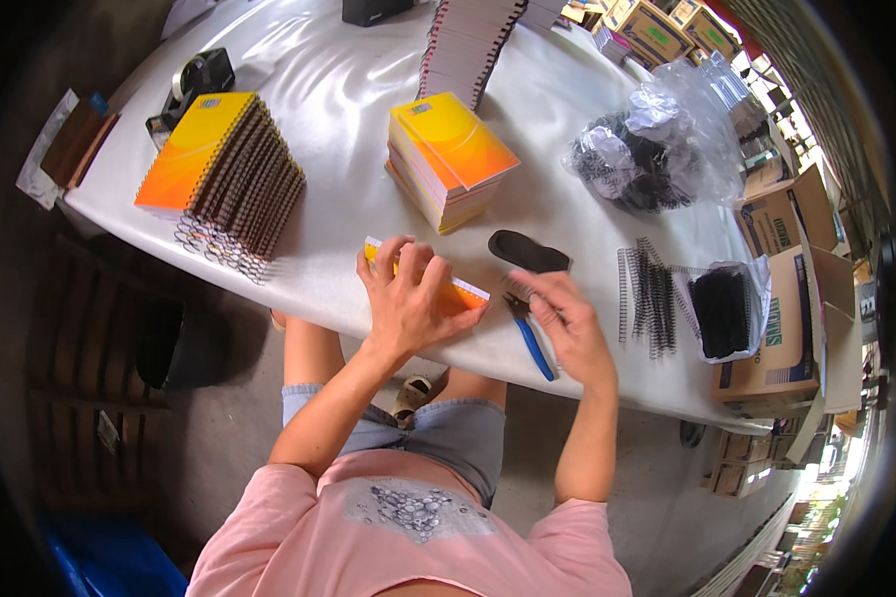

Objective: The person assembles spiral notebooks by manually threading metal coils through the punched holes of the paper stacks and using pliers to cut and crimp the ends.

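My left hand point(405, 298) is closed over a yellow-and-orange notebook point(467, 293), gripping it near the table's front edge; the fingers hide most of its cover. To the right, my right hand point(565, 323) is raised above the table with bent fingers, smeared by motion; whether it holds anything cannot be made out. Just left of it lie blue-handled pliers point(534, 347), jaws pointing away from me. Beyond them rests a flat black rounded object point(528, 251). Several dark spiral binding coils point(647, 298) lie to the right of my right hand.
A stack of yellow-orange booklets point(455, 149) stands ahead, with spiral-bound notebooks point(234, 179) at left and a tall coil-edged stack point(468, 45) behind. On the right are a plastic bag point(667, 139), a white-lined container of black coils point(722, 310) and cardboard boxes point(782, 308). A tape dispenser point(194, 85) sits far left.
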`<action>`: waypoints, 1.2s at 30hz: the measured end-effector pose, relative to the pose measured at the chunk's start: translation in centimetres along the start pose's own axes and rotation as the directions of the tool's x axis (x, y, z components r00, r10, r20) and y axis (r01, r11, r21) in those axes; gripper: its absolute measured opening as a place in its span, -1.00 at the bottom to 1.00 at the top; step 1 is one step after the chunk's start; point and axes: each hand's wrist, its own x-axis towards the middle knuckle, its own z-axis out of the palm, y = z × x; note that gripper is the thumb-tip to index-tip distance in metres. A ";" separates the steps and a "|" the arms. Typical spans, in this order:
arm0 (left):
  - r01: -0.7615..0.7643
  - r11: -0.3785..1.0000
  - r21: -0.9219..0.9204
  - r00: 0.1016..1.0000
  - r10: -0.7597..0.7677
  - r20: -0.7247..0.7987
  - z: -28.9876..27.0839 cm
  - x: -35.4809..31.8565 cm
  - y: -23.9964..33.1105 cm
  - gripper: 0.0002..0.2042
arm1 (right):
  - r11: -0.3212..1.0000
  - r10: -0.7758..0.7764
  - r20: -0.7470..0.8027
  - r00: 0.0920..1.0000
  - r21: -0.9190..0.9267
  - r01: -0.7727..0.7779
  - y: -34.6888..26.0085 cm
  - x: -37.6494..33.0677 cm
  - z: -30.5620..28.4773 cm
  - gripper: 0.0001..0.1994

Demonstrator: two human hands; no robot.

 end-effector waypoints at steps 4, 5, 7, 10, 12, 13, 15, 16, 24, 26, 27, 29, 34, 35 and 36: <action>-0.005 0.999 -0.044 1.000 0.004 -0.020 0.3 0.1 0.4 -0.52 | 0.999 0.040 -0.026 0.999 0.015 -0.040 0.3 -0.4 1.8 -0.81; 0.002 0.999 -0.046 1.000 -0.003 -0.026 0.5 0.1 0.3 -0.52 | 0.999 0.050 -0.102 0.994 0.010 -0.049 0.3 -0.3 2.0 -0.82; 0.013 0.997 -0.071 0.998 -0.017 -0.055 0.7 -0.1 0.2 -0.55 | 0.998 0.055 -0.172 0.984 0.000 -0.056 0.3 -0.1 2.1 -0.82; 0.004 0.998 -0.057 0.999 -0.006 -0.038 0.4 -0.1 0.0 -0.55 | 0.997 -0.056 -0.178 0.982 -0.068 0.045 0.4 0.3 2.3 -0.83; -0.003 0.999 -0.053 0.999 0.001 -0.052 0.5 -0.1 0.0 -0.53 | 0.995 -0.092 -0.102 0.990 -0.043 0.088 0.7 0.2 2.5 -0.83; -0.011 0.999 -0.050 0.998 0.008 -0.060 0.5 0.0 -0.1 -0.50 | 0.991 -0.128 -0.073 0.989 -0.052 0.125 0.8 0.2 2.3 -0.84; -0.023 0.999 -0.045 0.998 0.020 -0.064 0.5 0.1 -0.1 -0.49 | 1.000 -0.021 0.019 1.000 0.020 0.021 0.7 -0.1 1.7 -0.83; -0.036 0.999 -0.041 0.997 0.034 -0.063 0.5 0.1 -0.2 -0.47 | 0.992 0.085 0.117 0.990 0.084 -0.095 0.5 -0.2 1.5 -0.82; -0.063 0.998 -0.025 0.997 0.062 -0.050 0.5 -0.2 -0.8 -0.45 | 0.996 0.015 -0.036 0.999 0.092 -0.012 -0.7 0.1 2.7 -0.78; -0.060 0.998 -0.013 0.997 0.059 -0.048 0.5 -0.1 -0.8 -0.41 | 0.985 -0.165 -0.037 0.986 -0.066 0.162 -0.1 0.3 2.4 -0.77; -0.076 0.997 -0.018 0.997 0.075 -0.034 0.4 -0.2 -0.9 -0.41 | 0.996 -0.086 0.056 0.995 -0.026 0.088 0.1 0.3 2.3 -0.78; -0.095 0.995 -0.021 0.995 0.094 -0.023 0.3 -0.2 -1.1 -0.41 | 1.000 -0.014 0.147 0.989 0.005 0.013 0.5 0.7 1.6 -0.78; -0.094 0.990 -0.109 0.995 0.092 -0.027 -0.2 0.1 -1.0 -0.44 | 0.766 -0.102 -0.035 0.994 -0.641 0.056 4.3 3.0 -0.6 -0.71; -0.099 0.989 -0.113 0.995 0.095 -0.037 -0.2 0.2 -1.0 -0.44 | 0.769 0.086 -0.015 0.996 -0.635 -0.075 5.4 3.1 -0.3 -0.61; -0.075 0.986 -0.151 0.997 0.075 -0.006 -0.1 0.2 -0.9 -0.45 | 0.764 0.083 -0.020 0.996 -0.640 -0.077 6.8 3.2 -0.3 -0.61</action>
